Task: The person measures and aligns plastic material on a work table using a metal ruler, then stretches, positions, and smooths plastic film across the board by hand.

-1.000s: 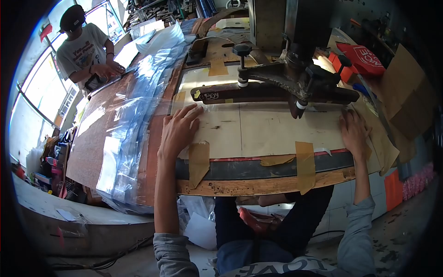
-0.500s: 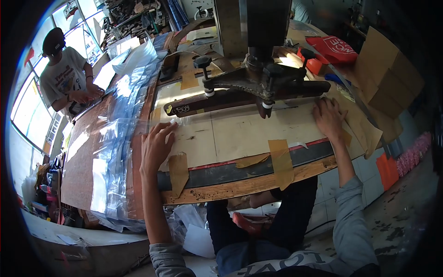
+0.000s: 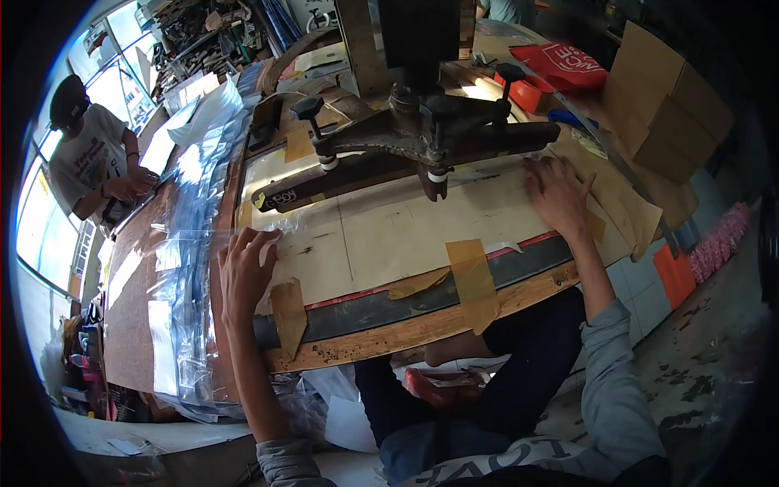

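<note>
A pale sheet (image 3: 381,235) with a dark line across it lies on the work surface, and a dark metal bar (image 3: 365,172) of the press sits above its far part. My left hand (image 3: 246,268) rests at the sheet's left edge, fingers curved and apart, touching thin clear plastic. At the right end of the sheet, my right hand (image 3: 558,195) lies with its fingers spread, close to the bar's right end. Brown tape (image 3: 471,284) crosses the dark strip (image 3: 365,304) along the near edge. Neither hand is wrapped round anything.
Clear plastic film (image 3: 191,211) covers part of the brown board at the left, where another person (image 3: 93,154) stands working. A red bag (image 3: 568,65), a cardboard box (image 3: 669,101) and a long metal strip (image 3: 621,158) lie at the right. The press column (image 3: 418,36) stands behind the bar.
The view has turned, so the press and table appear shifted left and tilted. Both hands stay at the two ends of the sheet, with little change in their pose.
</note>
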